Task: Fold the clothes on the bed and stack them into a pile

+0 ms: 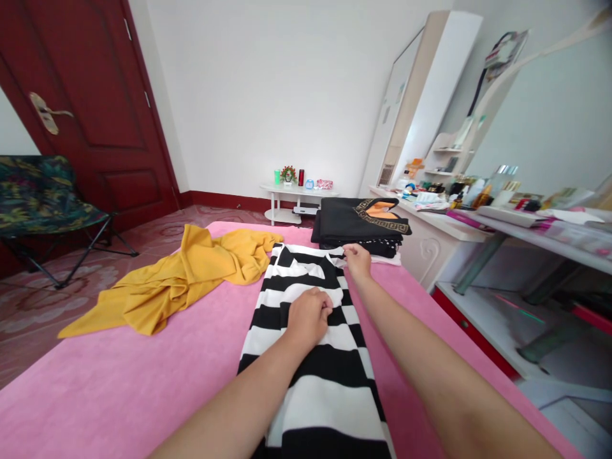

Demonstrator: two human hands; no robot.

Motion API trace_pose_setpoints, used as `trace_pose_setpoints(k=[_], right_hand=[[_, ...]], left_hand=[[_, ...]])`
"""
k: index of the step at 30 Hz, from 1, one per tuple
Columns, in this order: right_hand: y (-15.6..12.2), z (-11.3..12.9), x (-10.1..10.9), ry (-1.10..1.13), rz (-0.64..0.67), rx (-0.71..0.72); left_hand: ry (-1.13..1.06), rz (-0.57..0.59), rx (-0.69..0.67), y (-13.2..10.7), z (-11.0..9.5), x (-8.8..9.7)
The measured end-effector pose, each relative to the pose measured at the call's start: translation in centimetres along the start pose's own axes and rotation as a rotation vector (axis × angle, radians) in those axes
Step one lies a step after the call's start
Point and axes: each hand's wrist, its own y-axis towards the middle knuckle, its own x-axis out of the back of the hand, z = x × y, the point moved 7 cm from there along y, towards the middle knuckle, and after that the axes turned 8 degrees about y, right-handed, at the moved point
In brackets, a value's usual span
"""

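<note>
A black-and-white striped garment (329, 405) lies lengthwise in front of me on a pink-covered surface (191, 376), its long sides folded inward. My left hand (310, 319) rests on its upper middle, the fingers curled and closed on the fabric. At the garment's far right corner, my right hand (357, 260) pinches the edge between thumb and fingers. Just beyond that hand sits a stack of folded dark clothes (342, 220), the top one black with a gold-patterned trim. To the left, a crumpled yellow garment (191, 274) is spread loosely.
A low white table (301, 190) with small items stands by the far wall. On the right is a dressing table (440, 220) crowded with bottles, with a mirror (559, 108) behind it. A folding chair (43, 204) stands by the red door (95, 95) on the left.
</note>
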Motion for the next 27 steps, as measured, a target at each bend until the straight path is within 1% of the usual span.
trace_pose_setpoints(k=[2,4,7,10,12,16,18,20,21,23,25,27], right_hand=[[1.8,0.2,-0.5,-0.058,0.078,-0.006],[2.9,0.4,-1.2,-0.116,0.18,-0.007],[3.7,0.5,-2.2,-0.209,0.326,-0.008],[4.2,0.6,-2.2,-0.289,0.39,-0.007],[4.7,0.7,-1.8,-0.318,0.37,-0.002],[5.2,0.9,-1.2,-0.338,0.228,-0.001],[4.8,0.8,-1.5,-0.351,0.152,0.005],[4.0,0.5,-2.2,-0.369,0.108,0.008],[3.6,0.3,-2.6,-0.379,0.107,0.004],[3.0,0.1,-3.6,-0.397,0.144,-0.013],[2.5,0.5,-4.4,-0.418,0.198,-0.03],[1.9,1.6,-4.6,-0.445,0.213,-0.03]], left_hand=[[-0.021,-0.002,-0.026,0.0,-0.1,0.1],[-0.028,0.006,-0.04,0.0,-0.2,0.1],[-0.023,0.016,-0.044,-0.1,-0.2,0.0],[-0.02,0.005,-0.061,-0.1,-0.2,0.0],[-0.022,-0.004,-0.073,-0.2,-0.3,0.0],[0.0,0.017,-0.056,-0.2,-0.3,-0.2],[0.02,0.031,-0.03,-0.2,-0.3,-0.3],[0.061,0.007,-0.017,-0.3,-0.3,-0.1],[0.093,-0.017,-0.016,-0.3,-0.3,0.0],[0.168,-0.05,-0.022,-0.4,-0.2,-0.1],[0.224,-0.036,-0.036,-0.4,-0.1,-0.6],[0.246,0.001,-0.059,-0.4,0.0,-1.3]])
